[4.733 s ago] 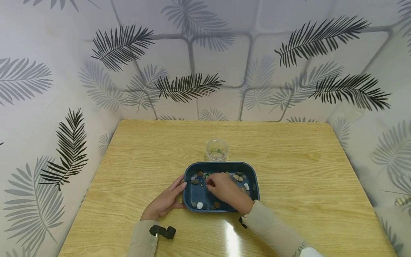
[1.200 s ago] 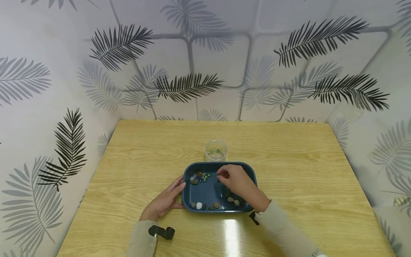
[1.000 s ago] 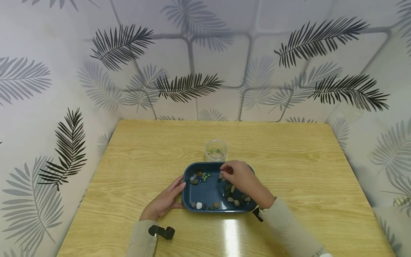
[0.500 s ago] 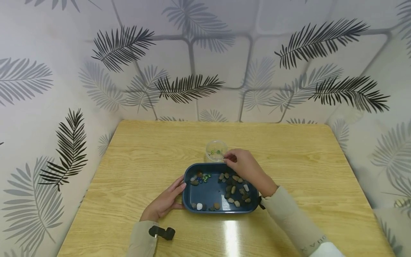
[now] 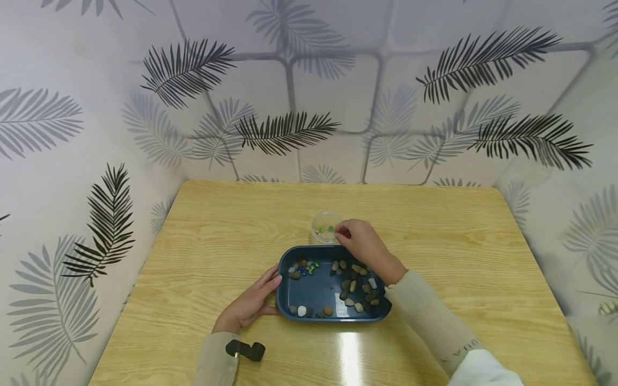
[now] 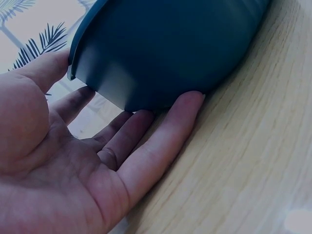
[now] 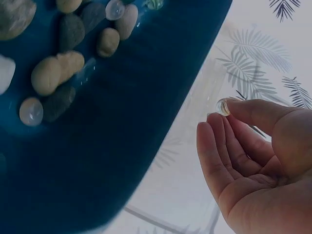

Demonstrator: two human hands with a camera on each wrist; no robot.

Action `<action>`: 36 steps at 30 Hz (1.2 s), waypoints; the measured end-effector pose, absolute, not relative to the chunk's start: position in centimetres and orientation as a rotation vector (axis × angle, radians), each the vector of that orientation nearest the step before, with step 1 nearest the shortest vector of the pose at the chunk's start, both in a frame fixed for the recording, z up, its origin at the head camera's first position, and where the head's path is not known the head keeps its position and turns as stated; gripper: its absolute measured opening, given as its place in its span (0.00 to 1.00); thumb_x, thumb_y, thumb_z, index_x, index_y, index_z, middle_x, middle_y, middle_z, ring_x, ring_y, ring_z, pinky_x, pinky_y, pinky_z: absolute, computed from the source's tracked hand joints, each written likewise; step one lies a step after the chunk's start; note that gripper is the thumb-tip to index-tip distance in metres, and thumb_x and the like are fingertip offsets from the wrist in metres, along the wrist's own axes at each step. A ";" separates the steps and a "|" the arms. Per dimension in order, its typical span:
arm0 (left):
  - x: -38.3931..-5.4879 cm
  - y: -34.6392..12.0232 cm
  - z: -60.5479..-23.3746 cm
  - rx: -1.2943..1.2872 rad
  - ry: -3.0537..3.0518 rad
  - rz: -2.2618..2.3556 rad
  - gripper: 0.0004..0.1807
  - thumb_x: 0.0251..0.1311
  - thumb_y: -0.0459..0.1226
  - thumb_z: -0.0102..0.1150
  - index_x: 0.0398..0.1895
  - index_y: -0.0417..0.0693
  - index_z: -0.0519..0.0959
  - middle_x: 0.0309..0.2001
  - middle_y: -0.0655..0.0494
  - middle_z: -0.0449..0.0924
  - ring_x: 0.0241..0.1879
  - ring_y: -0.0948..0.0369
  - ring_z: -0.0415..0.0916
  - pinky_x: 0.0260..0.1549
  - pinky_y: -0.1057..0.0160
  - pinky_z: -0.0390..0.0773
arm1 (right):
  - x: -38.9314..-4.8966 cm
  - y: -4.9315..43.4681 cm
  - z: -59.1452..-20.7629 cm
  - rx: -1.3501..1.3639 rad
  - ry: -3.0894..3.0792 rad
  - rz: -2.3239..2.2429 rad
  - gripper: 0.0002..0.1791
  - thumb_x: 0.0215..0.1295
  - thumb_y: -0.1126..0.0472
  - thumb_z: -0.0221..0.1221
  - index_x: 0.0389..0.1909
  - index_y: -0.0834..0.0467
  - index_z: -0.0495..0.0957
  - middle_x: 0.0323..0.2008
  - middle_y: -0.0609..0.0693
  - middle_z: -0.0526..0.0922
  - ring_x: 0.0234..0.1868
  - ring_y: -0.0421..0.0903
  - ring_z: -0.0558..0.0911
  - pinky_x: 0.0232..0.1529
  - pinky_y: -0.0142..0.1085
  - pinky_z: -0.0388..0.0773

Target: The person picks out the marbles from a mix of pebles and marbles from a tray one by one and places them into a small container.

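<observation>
My right hand (image 5: 363, 241) is at the right rim of a small clear round container (image 5: 322, 217), which has a few green and clear bits in it. In the right wrist view its thumb and fingertips pinch a clear glass marble (image 7: 223, 107). A dark blue rectangular basin (image 5: 309, 292) sits in front of the container, with pebbles (image 5: 353, 286) gathered at its right side. My left hand (image 5: 248, 305) rests against the basin's left end; in the left wrist view its extended fingers touch the outer wall low down, and the thumb lies at the rim.
Blue and green glass marbles (image 5: 309, 268) lie with several stones at the basin's back left. A white stone (image 5: 301, 311) and others line its front edge. The wooden table (image 5: 434, 230) meets a leaf-patterned wall covering (image 5: 328, 80) behind.
The right hand has gone from inside the basin, back over its far rim, to the clear container. The left hand has kept its place at the basin's left end.
</observation>
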State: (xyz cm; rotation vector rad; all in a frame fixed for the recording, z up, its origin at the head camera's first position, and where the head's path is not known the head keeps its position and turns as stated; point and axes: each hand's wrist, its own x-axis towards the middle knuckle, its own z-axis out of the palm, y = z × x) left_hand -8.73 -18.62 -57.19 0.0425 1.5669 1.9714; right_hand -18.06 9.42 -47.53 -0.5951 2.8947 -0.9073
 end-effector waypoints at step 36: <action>-8.7 -18.5 -56.9 0.018 1.592 1.943 0.30 0.63 0.52 0.43 0.67 0.67 0.48 0.67 0.52 0.45 0.58 0.46 0.58 0.39 0.46 0.74 | -18.3 8.8 -48.2 -0.593 2.927 -0.912 0.06 0.59 0.61 0.56 0.32 0.56 0.80 0.29 0.45 0.78 0.28 0.39 0.74 0.30 0.33 0.75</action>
